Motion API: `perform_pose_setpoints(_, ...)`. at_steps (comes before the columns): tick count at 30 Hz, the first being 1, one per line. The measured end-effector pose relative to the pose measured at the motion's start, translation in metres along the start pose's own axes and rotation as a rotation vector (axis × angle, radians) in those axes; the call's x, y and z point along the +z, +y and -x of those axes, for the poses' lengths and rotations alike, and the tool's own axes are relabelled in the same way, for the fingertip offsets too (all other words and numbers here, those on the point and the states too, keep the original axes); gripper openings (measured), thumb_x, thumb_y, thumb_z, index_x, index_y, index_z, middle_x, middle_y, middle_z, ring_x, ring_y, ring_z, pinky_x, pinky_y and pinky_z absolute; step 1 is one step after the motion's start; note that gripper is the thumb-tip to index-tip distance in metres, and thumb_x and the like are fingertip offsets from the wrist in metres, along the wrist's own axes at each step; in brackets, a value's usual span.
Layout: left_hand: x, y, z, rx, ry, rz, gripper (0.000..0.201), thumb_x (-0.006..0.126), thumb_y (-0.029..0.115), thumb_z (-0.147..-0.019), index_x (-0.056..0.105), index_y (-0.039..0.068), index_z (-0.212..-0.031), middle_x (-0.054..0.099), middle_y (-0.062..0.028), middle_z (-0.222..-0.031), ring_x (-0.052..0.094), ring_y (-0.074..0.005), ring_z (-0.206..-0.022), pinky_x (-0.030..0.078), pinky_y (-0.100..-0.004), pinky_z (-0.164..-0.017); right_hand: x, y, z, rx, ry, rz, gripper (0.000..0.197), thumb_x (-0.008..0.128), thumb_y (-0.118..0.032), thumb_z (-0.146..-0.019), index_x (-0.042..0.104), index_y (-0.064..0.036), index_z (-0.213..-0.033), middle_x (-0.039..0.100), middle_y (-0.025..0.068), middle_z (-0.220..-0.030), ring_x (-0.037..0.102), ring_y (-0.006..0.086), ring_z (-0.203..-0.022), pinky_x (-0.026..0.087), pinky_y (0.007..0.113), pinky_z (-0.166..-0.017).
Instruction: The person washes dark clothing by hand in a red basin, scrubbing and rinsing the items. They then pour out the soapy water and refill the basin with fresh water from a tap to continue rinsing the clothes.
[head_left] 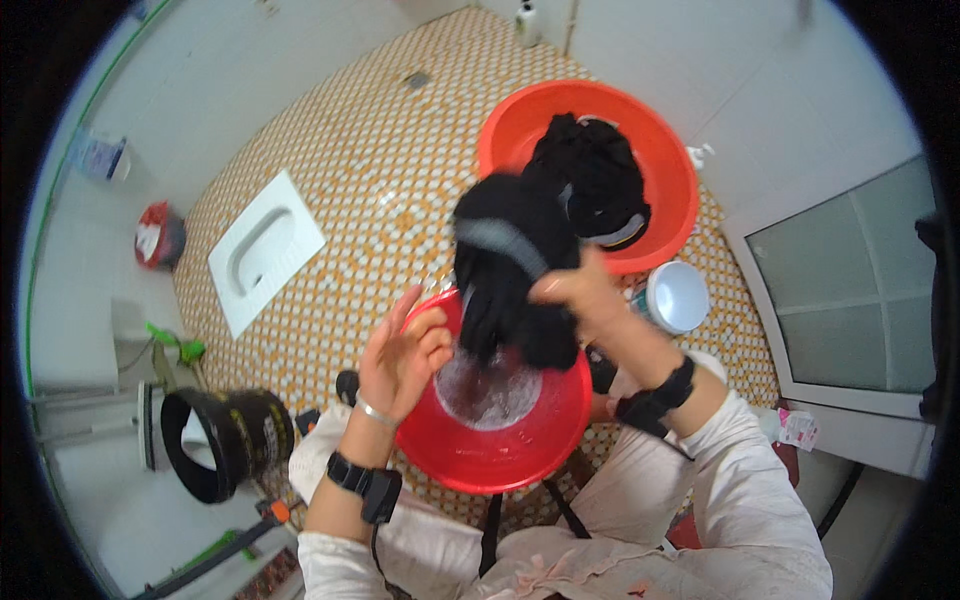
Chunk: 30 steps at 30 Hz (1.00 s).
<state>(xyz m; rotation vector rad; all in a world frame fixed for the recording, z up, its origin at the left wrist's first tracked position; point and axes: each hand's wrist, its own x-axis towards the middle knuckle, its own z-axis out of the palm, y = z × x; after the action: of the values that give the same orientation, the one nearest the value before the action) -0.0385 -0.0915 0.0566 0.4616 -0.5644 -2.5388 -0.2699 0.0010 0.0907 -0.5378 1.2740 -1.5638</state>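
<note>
My right hand point(588, 292) grips a black garment point(515, 285) with a grey band across it. The cloth hangs over the far part of a red basin point(490, 465), blurred by motion. Suds and water point(490, 395) lie in that basin between my knees. Above its left rim, my left hand point(400, 362) is raised with fingers loosely bent and apart, holding nothing. Beyond, at the upper right, more black clothes point(605, 185) lie in a larger orange-red tub point(678, 195); the held garment overlaps them in view, and I cannot tell whether they touch.
A white bucket point(678, 298) stands beside the big tub. Left on the tiled floor point(390, 190) are a squat toilet point(265, 255), a black bin point(235, 440) and a red wastebasket point(160, 238). A framed door point(845, 290) is at the right, a bottle point(527, 24) by the far wall.
</note>
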Motion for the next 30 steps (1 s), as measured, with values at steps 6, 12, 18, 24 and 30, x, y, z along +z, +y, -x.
perform_pose_setpoints(6, -0.016, -0.001, 0.003, -0.006, 0.167, -0.098, 0.045, 0.048, 0.03, -0.09, 0.042, 0.004, -0.126, 0.057, -0.0122, -0.1, 0.058, -0.0189, -0.084, 0.05, -0.0297, -0.074, -0.074, -0.047, -0.046, -0.248, 0.157, -0.177, 0.033, 0.061, -0.008, -0.073, 0.058, 0.0009, -0.105, 0.063, 0.0096, -0.095, 0.063, 0.0213, -0.084, 0.051, 0.034, -0.079)
perform_pose_setpoints(12, -0.023, 0.004, 0.009, 0.003, 0.374, -0.255, 0.037, 0.051, 0.025, -0.09, 0.046, 0.004, -0.12, 0.059, -0.0071, -0.089, 0.057, -0.0135, -0.077, 0.05, -0.0253, -0.068, -0.099, -0.025, -0.064, -0.004, 0.51, 0.728, 0.063, 0.065, -0.027, -0.079, 0.04, 0.001, -0.13, 0.049, 0.0141, -0.127, 0.048, 0.023, -0.115, 0.036, 0.034, -0.097)
perform_pose_setpoints(18, -0.036, 0.009, 0.017, -0.035, 0.701, -0.553, 0.029, 0.058, 0.009, -0.082, 0.054, 0.003, -0.11, 0.059, -0.0027, -0.087, 0.055, -0.0102, -0.074, 0.047, -0.0229, -0.065, -0.045, 0.025, -0.037, -0.242, -0.152, 0.773, 0.026, 0.059, -0.014, -0.081, 0.061, -0.0006, -0.103, 0.065, 0.0107, -0.092, 0.061, 0.0159, -0.082, 0.048, 0.028, -0.072)
perform_pose_setpoints(24, -0.043, 0.025, 0.028, 0.057, 0.832, -0.609, 0.03, 0.058, 0.009, -0.082, 0.053, 0.004, -0.111, 0.056, -0.0033, -0.093, 0.053, -0.0122, -0.082, 0.043, -0.0269, -0.075, 0.026, 0.209, 0.022, -0.122, -0.991, 1.536, 0.022, 0.054, -0.016, -0.075, 0.062, -0.005, -0.092, 0.062, 0.0151, -0.094, 0.059, 0.0294, -0.091, 0.047, 0.041, -0.081)
perform_pose_setpoints(30, -0.044, 0.041, 0.049, 0.106, 0.824, -0.418, 0.029, 0.057, 0.003, -0.08, 0.054, 0.001, -0.109, 0.054, -0.0043, -0.093, 0.055, -0.0126, -0.081, 0.046, -0.024, -0.071, 0.02, 0.358, 0.046, -0.849, -1.723, 1.77, 0.025, 0.047, -0.019, -0.08, 0.063, -0.0079, -0.095, 0.062, 0.0088, -0.103, 0.055, 0.0256, -0.1, 0.04, 0.037, -0.089)
